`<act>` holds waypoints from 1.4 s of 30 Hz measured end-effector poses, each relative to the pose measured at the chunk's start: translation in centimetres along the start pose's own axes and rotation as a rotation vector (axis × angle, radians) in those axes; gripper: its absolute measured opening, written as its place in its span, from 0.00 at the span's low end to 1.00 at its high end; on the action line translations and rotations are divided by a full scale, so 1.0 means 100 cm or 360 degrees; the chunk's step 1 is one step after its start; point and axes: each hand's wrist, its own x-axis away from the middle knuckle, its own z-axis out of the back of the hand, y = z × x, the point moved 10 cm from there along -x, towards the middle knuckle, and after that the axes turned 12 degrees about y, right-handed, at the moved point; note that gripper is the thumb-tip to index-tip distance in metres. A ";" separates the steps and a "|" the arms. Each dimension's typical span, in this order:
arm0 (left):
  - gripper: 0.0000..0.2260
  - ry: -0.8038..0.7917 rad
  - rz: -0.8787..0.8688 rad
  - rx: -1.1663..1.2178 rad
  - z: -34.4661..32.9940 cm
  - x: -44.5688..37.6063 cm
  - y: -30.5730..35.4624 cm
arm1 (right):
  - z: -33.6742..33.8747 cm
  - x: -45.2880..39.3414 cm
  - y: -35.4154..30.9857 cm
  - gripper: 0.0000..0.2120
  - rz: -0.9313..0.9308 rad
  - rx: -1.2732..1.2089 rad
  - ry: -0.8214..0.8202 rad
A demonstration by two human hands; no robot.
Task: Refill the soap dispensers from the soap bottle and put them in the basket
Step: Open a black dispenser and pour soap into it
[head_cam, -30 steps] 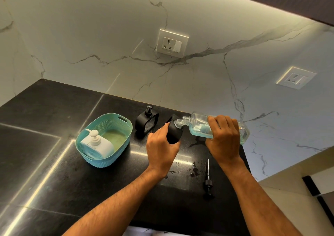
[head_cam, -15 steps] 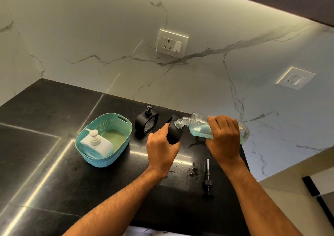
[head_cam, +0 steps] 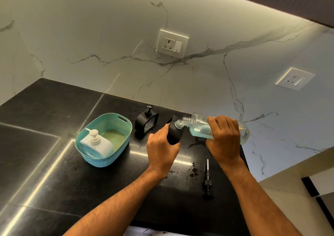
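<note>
Right hand [head_cam: 224,138] grips the tipped soap bottle [head_cam: 200,128], its neck at the mouth of a black dispenser [head_cam: 174,133] held by the left hand [head_cam: 160,150] above the counter [head_cam: 54,163]; a white dispenser [head_cam: 96,145] sits in the teal basket [head_cam: 124,127]

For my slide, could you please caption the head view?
Right hand tips soap bottle into black dispenser held by left hand.

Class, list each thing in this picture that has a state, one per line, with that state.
Soap bottle: uncapped, tipped sideways, part full.
Held dispenser: open, tilted.
Pump: off, lying on counter.
Second black dispenser: upright, pump on.
White dispenser: in basket.
Basket: upright.
</note>
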 end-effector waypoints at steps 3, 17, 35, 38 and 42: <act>0.22 0.0004 -0.0002 0.0003 0.000 0.000 0.000 | -0.002 0.001 0.000 0.29 0.0002 -0.0002 -0.0013; 0.24 0.0041 0.0028 0.0056 0.000 -0.001 0.002 | -0.007 0.009 0.002 0.29 -0.0061 -0.0021 0.0011; 0.22 -0.0712 0.0253 0.0514 -0.068 -0.032 -0.027 | -0.070 0.034 0.116 0.29 -0.1450 -0.1007 -0.0023; 0.24 -0.0946 0.0252 0.0539 -0.087 -0.031 -0.037 | -0.095 0.041 0.130 0.29 -0.1689 -0.1247 -0.0062; 0.26 -0.1162 0.0316 0.0544 -0.104 -0.028 -0.049 | -0.131 0.046 0.144 0.27 -0.1848 -0.1475 -0.0169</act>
